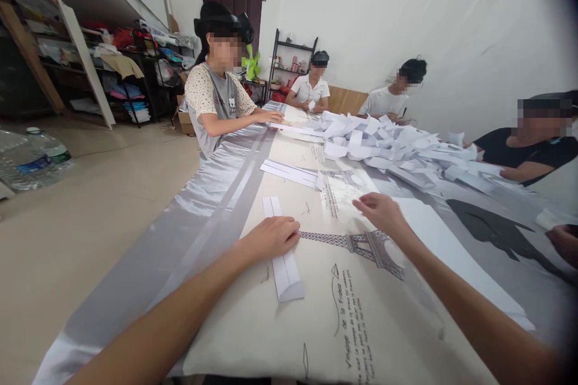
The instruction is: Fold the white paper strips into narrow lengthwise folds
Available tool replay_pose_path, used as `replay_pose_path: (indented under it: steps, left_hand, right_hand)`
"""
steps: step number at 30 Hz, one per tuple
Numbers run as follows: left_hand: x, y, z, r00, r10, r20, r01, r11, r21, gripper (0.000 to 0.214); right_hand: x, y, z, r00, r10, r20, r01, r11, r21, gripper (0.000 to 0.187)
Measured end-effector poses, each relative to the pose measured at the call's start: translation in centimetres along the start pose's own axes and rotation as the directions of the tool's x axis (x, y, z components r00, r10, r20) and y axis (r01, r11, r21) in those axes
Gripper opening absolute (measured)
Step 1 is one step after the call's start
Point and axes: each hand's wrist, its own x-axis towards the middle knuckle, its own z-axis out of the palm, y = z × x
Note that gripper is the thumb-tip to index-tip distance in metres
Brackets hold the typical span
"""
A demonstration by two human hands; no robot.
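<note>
My left hand (pixel 273 236) lies across a narrow folded strip of white paper (pixel 283 274), its fingers curled and pressing it to the table. A crease line runs along the strip, and its near end lifts slightly. Above the printed cloth, to the right, hovers my right hand (pixel 378 209). Its thumb and fingers are drawn together, and nothing shows between them. A second group of folded white strips (pixel 291 173) lies farther up the table, apart from both hands.
A big heap of folded white papers (pixel 383 144) covers the table's far right. Flat white sheets (pixel 451 252) lie right of my right forearm. The tablecloth (pixel 325 313) has Eiffel Tower prints. Several people sit around the table, one person (pixel 221 90) at the left edge.
</note>
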Motion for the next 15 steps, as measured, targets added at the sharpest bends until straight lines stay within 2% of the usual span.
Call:
replay_pose_path:
  steps: [2,3,4,6,11,15]
  left_hand:
    - [0.1,0.1,0.0,1.000,0.000,-0.011,-0.001,1.000,-0.023,0.028]
    - [0.1,0.1,0.0,1.000,-0.002,-0.012,0.002,1.000,-0.028,0.028]
    - [0.2,0.2,0.0,1.000,-0.005,-0.013,0.004,1.000,-0.029,0.028]
    - [0.3,0.2,0.0,1.000,-0.014,-0.009,0.014,1.000,-0.021,0.029]
    - [0.5,0.4,-0.1,1.000,-0.013,-0.010,0.013,1.000,0.003,0.030]
    - [0.5,0.5,-0.3,1.000,-0.008,-0.006,0.008,1.000,0.006,0.030]
  right_hand:
    - [-2.0,2.1,-3.8,0.993,-0.070,-0.092,0.049,0.976,-0.210,0.035]
    - [-2.9,3.1,-5.3,0.988,-0.133,-0.076,0.065,0.811,-0.582,0.031]
    - [-3.7,4.0,-6.4,0.994,-0.108,-0.016,0.047,0.552,-0.833,0.026]
    - [-5.1,5.4,-7.5,0.998,-0.062,-0.001,0.025,0.425,-0.905,0.016]
    - [-6.1,5.7,-7.2,0.994,-0.100,-0.040,-0.002,0.353,-0.936,0.025]
    - [-5.4,5.1,-7.6,0.988,-0.141,-0.064,-0.007,0.371,-0.928,0.024]
